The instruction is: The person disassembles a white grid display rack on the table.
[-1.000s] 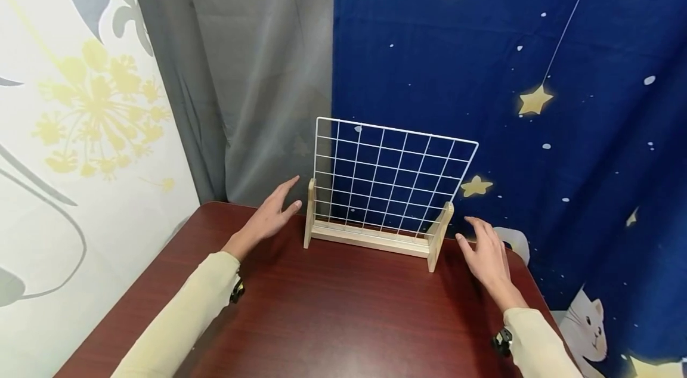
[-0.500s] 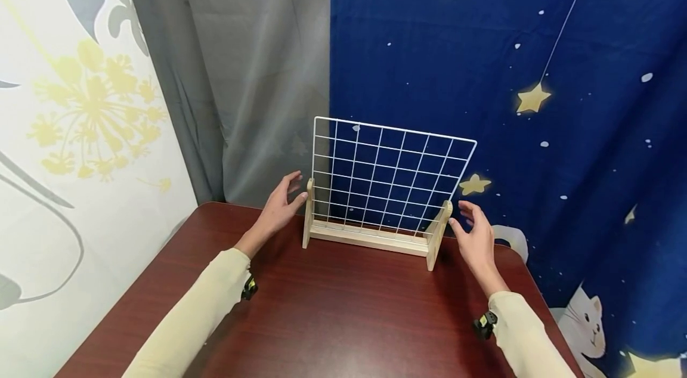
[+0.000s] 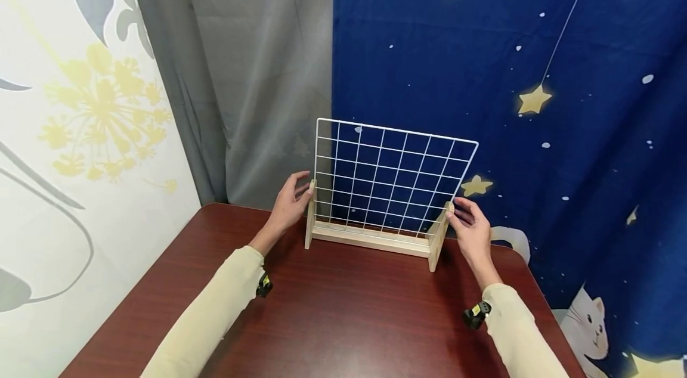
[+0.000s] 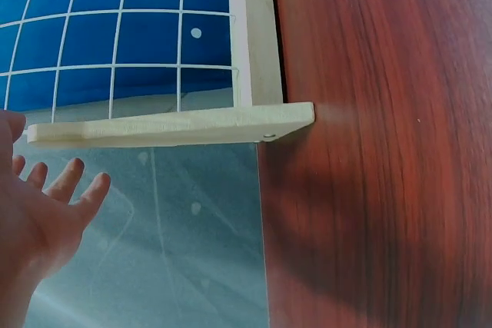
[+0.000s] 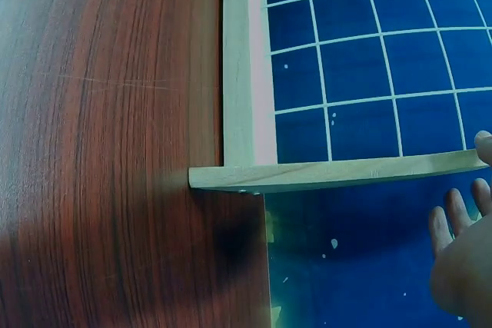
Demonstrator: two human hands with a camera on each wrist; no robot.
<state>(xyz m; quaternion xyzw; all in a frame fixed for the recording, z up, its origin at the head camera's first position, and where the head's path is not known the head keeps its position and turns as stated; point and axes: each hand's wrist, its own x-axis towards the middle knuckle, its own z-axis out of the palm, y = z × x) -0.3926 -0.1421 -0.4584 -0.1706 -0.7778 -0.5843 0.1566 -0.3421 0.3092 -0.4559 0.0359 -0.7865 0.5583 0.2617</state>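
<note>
A white wire grid panel [image 3: 397, 178] stands upright in a pale wooden stand [image 3: 376, 238] on the table. My left hand [image 3: 290, 205] is at the top of the stand's left side post [image 3: 310, 217], its thumb close to the wood and its fingers loosely bent. In the left wrist view, the fingers [image 4: 65, 182] are apart from the post. At the right side post [image 3: 440, 238], my right hand [image 3: 472, 229] has its thumb against the upper end. The other visible fingers [image 5: 457, 209] hang clear of the wood in the right wrist view; the index fingertip is hidden there.
The dark red-brown table [image 3: 343, 318] has rounded back corners, with its far edge just behind the stand. A grey curtain [image 3: 257, 68] and a blue star-patterned curtain [image 3: 402, 38] hang behind. A white patterned surface [image 3: 80, 217] rises along the left.
Both hands have moved inward, from apart on either side to the tops of the stand's side posts. Their fingers are more bent. The stand and grid have stayed in place.
</note>
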